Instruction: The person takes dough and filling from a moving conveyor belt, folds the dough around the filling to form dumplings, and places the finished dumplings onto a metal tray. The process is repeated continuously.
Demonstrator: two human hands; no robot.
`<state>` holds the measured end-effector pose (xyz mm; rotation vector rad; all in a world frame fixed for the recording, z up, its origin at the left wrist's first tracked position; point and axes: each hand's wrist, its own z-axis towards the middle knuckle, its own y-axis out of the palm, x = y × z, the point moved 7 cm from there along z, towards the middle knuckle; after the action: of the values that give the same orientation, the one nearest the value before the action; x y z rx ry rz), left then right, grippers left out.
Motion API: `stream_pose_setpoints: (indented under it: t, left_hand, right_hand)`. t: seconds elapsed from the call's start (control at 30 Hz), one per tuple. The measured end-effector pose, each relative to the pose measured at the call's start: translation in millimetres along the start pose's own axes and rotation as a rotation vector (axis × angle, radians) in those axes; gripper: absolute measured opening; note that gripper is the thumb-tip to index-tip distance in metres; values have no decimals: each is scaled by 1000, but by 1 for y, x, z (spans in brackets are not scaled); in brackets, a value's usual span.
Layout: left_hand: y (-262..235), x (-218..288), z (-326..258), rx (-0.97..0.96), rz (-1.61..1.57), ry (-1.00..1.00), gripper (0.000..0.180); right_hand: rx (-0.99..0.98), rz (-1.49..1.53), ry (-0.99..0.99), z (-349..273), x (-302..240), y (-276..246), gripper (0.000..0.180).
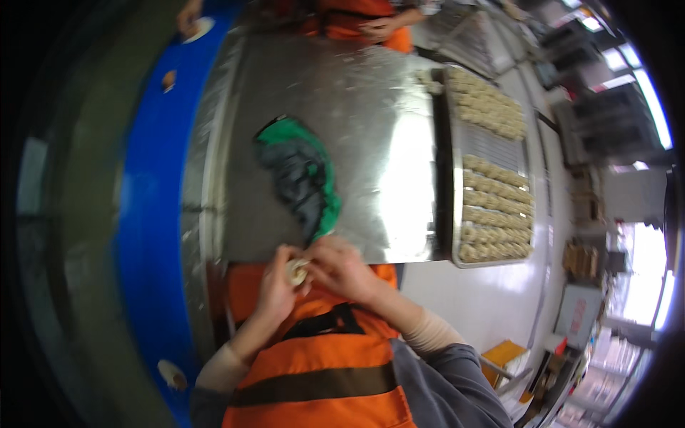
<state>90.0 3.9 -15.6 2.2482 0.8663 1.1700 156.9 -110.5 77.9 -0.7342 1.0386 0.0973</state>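
Note:
In front of my orange apron (321,385), at the near edge of the metal table (364,107), my left hand (277,285) is curled around a small pale dumpling (295,272). The fingers of my right hand (341,267) are bent and pinched together at the dumpling's upper right edge. A brownish filling seems to show in the middle of the dough, though blur hides the detail. Just beyond my hands lies a crumpled green and dark grey cloth item (300,175), its near end close to my right knuckles.
A blue conveyor belt (153,207) runs along the left, carrying a filled dough wrapper (172,374) and a smaller filled piece (169,80). At its far end a co-worker's hand (189,19) touches another wrapper. A metal tray (492,146) with rows of dumplings stands right. Another person (360,25) stands opposite.

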Motion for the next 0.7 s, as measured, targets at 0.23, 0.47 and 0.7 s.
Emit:
stream_pose_setpoints:
  t: [0.23,0.47,0.7]
  left_hand:
    - [27,25,-9,18,233,196,43]
    - [26,25,-7,37,276,145,36]
    - [16,23,-2,-6,566,261,33]
  right_hand:
    - [-14,-144,-83,2,-17,-5,32]
    - [-19,-197,-140,6,-24,-4,26]
    - [-32,-227,-138,5,-27,-5,25]
